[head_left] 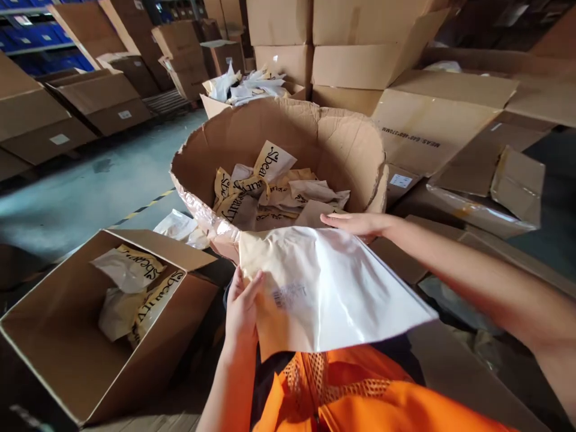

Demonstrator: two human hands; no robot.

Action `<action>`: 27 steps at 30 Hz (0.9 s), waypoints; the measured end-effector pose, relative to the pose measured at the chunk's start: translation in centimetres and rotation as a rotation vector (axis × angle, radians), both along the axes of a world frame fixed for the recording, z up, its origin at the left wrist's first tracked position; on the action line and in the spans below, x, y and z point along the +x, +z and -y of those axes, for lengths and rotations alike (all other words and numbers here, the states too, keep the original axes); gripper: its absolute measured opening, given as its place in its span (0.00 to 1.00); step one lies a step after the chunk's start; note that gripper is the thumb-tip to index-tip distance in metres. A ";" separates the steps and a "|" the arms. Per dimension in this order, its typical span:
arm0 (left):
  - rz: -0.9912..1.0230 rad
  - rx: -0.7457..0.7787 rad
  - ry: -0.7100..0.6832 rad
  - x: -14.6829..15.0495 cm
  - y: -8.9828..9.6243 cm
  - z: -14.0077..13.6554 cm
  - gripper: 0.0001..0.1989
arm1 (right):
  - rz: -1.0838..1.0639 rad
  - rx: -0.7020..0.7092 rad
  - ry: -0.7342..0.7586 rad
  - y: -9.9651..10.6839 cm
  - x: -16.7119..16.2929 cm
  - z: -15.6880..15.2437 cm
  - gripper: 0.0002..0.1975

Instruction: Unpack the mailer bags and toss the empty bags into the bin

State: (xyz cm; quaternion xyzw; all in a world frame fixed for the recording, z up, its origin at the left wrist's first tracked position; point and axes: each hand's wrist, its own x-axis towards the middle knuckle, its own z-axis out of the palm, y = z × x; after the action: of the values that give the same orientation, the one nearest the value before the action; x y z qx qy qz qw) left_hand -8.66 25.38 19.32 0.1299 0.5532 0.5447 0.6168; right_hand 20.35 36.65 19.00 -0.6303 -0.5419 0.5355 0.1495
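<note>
A large white and cream plastic mailing bag spreads in front of my body, with a small block of blurred print on it. My left hand pinches its left edge, thumb on top. Stretched out flat, my right hand is at the bag's far edge; whether it touches the bag I cannot tell. Just beyond both hands stands a big cardboard bin with a worn, rounded rim. Inside it lie several packed mailing bags, some printed with "beauty".
An open carton at the left holds several similar bags. A white bag lies beside the bin. Another filled box stands behind. Stacked cartons rise at the back, and more boxes crowd the right. Floor shows at the left.
</note>
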 end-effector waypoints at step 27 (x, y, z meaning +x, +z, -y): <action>0.022 0.033 -0.085 2.4 -0.4 3.8 0.31 | -0.744 0.499 -0.101 1.2 -0.8 0.1 0.36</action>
State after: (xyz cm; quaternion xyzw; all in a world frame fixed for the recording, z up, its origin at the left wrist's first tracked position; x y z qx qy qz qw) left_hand -6.28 21.62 18.94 0.1575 0.5311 0.5284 0.6434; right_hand 19.58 36.57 20.18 -0.3651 -0.5322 0.5705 0.5078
